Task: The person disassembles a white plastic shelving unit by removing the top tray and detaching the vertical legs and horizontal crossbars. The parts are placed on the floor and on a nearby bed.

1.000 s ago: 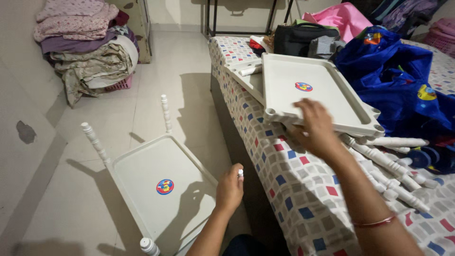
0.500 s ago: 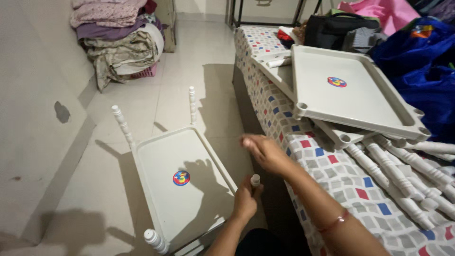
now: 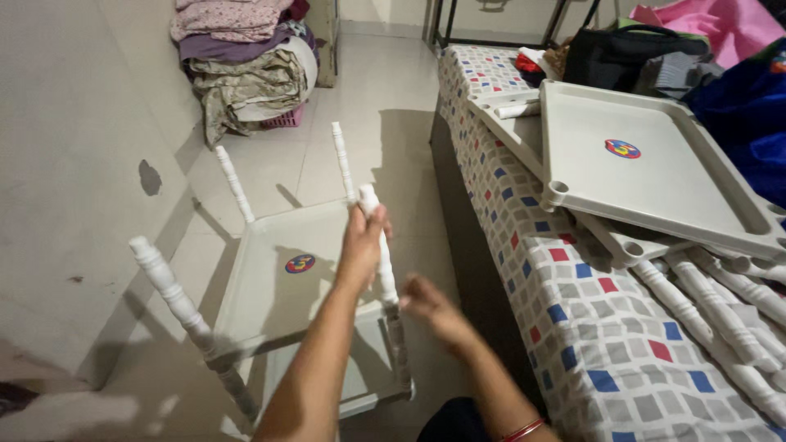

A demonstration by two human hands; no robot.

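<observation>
White post gripped by left hand (bed edge near)

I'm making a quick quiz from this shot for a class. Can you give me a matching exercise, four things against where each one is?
Things:
1. left hand
2. right hand
3. cream tray
4. heap of clothes

Places:
A. on the checked bedspread
B. gripping a white turned post of the rack on the floor
C. on the floor against the far wall
D. open, low beside that post, holding nothing

Pairs: 1-B, 2-D, 3-A, 4-C
</observation>
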